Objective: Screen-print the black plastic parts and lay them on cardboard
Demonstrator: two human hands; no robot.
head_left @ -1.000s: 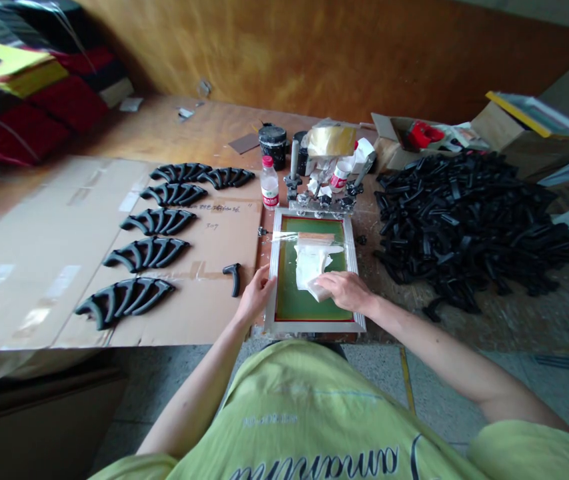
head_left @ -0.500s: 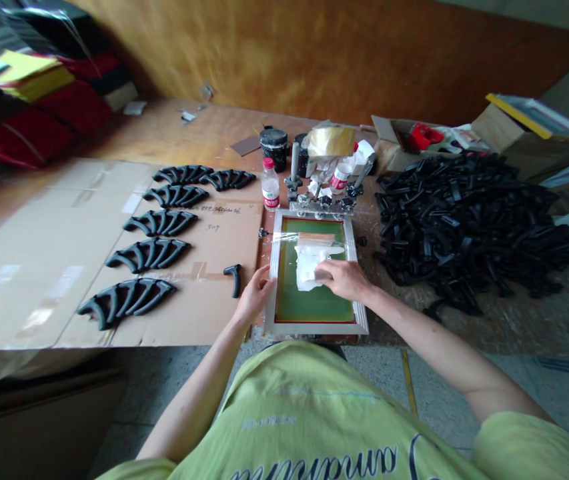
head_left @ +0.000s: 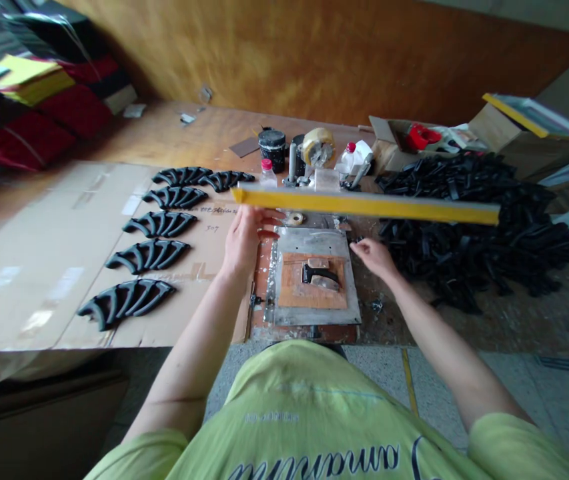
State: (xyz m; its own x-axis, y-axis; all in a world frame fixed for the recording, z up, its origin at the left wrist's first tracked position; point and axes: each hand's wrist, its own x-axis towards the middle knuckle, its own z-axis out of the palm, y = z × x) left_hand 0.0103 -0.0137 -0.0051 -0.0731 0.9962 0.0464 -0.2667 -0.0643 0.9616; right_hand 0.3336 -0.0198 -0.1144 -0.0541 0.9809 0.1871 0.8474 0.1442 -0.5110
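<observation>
A screen-printing frame (head_left: pixel 369 203) is tilted up, its yellow-edged front bar toward me. My left hand (head_left: pixel 245 237) grips it near the bar's left end, fingers reaching underneath. Below lies a metal base plate (head_left: pixel 289 243) with a wooden block (head_left: pixel 291 287) on it. A black curved plastic handle (head_left: pixel 321 274) rests in the fixture on this block. Just right of the plate is my right hand (head_left: pixel 374 257), fingers curled together beside a small dark knob; whatever they hold, if anything, is too small to make out.
Black handles (head_left: pixel 129 300) lie in fanned rows on flat cardboard (head_left: pixel 99 233) at left. A large heap of similar handles (head_left: pixel 464 247) covers the right side. Behind the frame stand a red-capped bottle (head_left: pixel 267 175), a black tub (head_left: pixel 271 150) and a tape roll (head_left: pixel 319 148).
The frame has swung up from lying flat, uncovering the base plate and the handle in its fixture. My right hand has let go of the squeegee and moved right; my left hand has risen.
</observation>
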